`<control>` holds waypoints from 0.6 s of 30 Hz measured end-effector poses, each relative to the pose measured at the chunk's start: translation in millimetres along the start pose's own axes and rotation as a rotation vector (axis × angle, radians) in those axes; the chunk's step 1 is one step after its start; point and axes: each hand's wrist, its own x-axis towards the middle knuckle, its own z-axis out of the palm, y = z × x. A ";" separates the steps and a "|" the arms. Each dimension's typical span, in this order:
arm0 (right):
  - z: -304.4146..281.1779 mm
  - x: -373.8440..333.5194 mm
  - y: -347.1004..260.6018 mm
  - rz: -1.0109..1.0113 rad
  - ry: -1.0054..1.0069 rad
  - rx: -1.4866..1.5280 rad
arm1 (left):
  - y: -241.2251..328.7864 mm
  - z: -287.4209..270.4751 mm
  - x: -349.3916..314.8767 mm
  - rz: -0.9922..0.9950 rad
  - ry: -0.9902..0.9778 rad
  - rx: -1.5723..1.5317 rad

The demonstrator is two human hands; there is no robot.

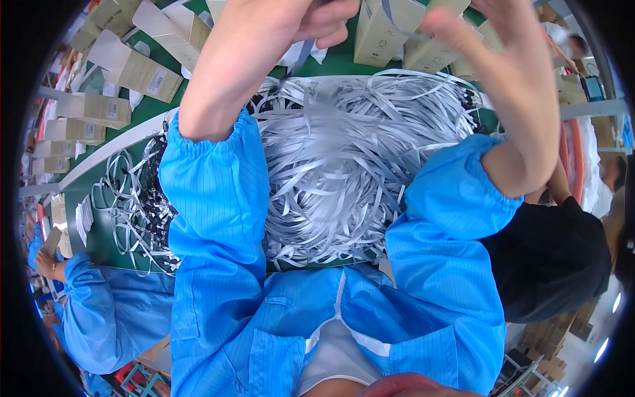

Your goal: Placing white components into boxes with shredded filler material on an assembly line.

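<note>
A large heap of flat grey straps (331, 165) with black ends lies on the green table in front of me. My left hand (324, 23) is raised above the heap's far edge, cut off by the picture's top. Its fingers are curled, and a dark grey strap (302, 58) hangs just below them. My right hand (493, 40), somewhat blurred, is lifted at the far right with thumb and fingers apart. Another strap (391, 20) loops past a beige box (380, 40) toward that thumb; whether they touch, I cannot tell.
Open beige boxes (135, 73) line the table's far left side beyond a pale rail (119, 149). A smaller strap bundle (142, 205) lies left of the heap. Co-workers sit close by: a blue sleeve (126, 311) at left, dark clothing (555, 258) at right.
</note>
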 end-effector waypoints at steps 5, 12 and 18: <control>27.4 17.1 -54.4 0.140 -0.400 1.042 | -5.0 5.9 6.3 0.318 -0.338 -0.147; 66.9 7.6 -39.0 0.350 -0.639 1.474 | 25.6 18.9 -22.2 0.253 0.206 0.545; 8.4 34.2 -29.4 0.640 -0.807 0.914 | 22.2 -3.1 -16.0 0.522 0.560 0.746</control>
